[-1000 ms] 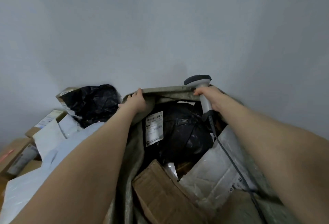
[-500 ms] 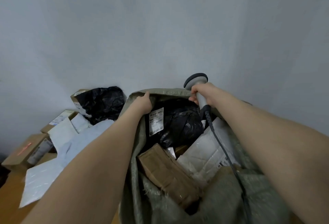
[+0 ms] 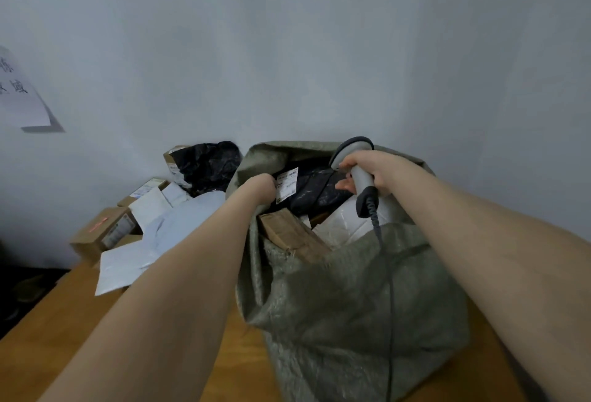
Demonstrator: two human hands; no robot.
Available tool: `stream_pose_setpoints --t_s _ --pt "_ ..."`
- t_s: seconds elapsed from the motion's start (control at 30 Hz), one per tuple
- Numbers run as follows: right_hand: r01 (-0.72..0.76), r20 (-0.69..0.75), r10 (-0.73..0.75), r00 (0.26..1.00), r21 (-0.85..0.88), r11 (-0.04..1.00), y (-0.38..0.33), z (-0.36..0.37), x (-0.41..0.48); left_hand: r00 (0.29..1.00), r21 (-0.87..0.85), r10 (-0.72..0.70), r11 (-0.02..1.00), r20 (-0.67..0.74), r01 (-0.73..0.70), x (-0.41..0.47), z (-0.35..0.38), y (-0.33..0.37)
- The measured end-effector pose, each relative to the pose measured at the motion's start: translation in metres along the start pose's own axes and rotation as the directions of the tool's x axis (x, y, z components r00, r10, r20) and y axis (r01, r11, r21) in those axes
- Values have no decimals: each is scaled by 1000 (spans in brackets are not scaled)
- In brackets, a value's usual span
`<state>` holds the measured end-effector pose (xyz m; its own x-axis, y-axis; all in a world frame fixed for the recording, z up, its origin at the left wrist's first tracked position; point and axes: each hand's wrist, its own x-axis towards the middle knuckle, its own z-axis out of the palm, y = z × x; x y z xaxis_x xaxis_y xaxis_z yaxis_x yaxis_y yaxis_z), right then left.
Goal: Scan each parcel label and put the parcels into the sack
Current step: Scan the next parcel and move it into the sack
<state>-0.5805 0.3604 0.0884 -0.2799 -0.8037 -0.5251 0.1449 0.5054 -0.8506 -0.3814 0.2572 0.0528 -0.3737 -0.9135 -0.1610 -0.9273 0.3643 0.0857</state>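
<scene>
Standing on the wooden table (image 3: 80, 337) toward its near right edge, a grey-green sack (image 3: 351, 289) was seen with its mouth open; a brown parcel (image 3: 291, 235) and a white padded parcel (image 3: 345, 225) were lodged just inside the near rim; behind them a black parcel (image 3: 316, 190) was packed, its white label (image 3: 287, 184) turned up. The left hand (image 3: 260, 185) was placed at the left rim; its fingers were hidden, so their state could not be told. A grey scanner (image 3: 362, 179) was held over the mouth by the right hand (image 3: 380, 171), fingers curled round the handle; its cable (image 3: 376, 225) was trailed down over the sack. Toward the table's far left corner, white mailers (image 3: 179, 222), cardboard boxes (image 3: 102, 235) and a black bag (image 3: 208, 161) were heaped against the wall.
</scene>
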Motion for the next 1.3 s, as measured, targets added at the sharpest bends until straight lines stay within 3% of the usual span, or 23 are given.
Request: stream_pose_setpoints --t_s 0.23,0.37,0.47,0.63,0.9,1.07,1.3 --pt "-159 -135 135 982 -190 969 79 -6 -8 966 139 -101 988 239 69 -42 61 -23" --pt "-194 -195 159 968 -175 965 96 -5 -5 981 173 -116 981 158 88 -34 61 -27" --pt "-181 -200 151 968 -144 973 90 -3 -5 995 73 -91 993 35 88 -31 59 -23" --pt "-211 -214 185 959 -104 972 92 -4 -10 979 52 -112 993 168 105 -37 55 -19" --pt "-29 -74 27 997 -21 999 67 32 -41 995 -52 -78 995 57 81 -50 38 -19" --pt "43 -14 -43 999 -15 999 63 69 -50 984 -158 -160 977 -79 146 -67 33 -43" --pt "-39 181 24 983 78 996 52 155 -60 947 -174 -317 936 -51 304 -92 33 -108"
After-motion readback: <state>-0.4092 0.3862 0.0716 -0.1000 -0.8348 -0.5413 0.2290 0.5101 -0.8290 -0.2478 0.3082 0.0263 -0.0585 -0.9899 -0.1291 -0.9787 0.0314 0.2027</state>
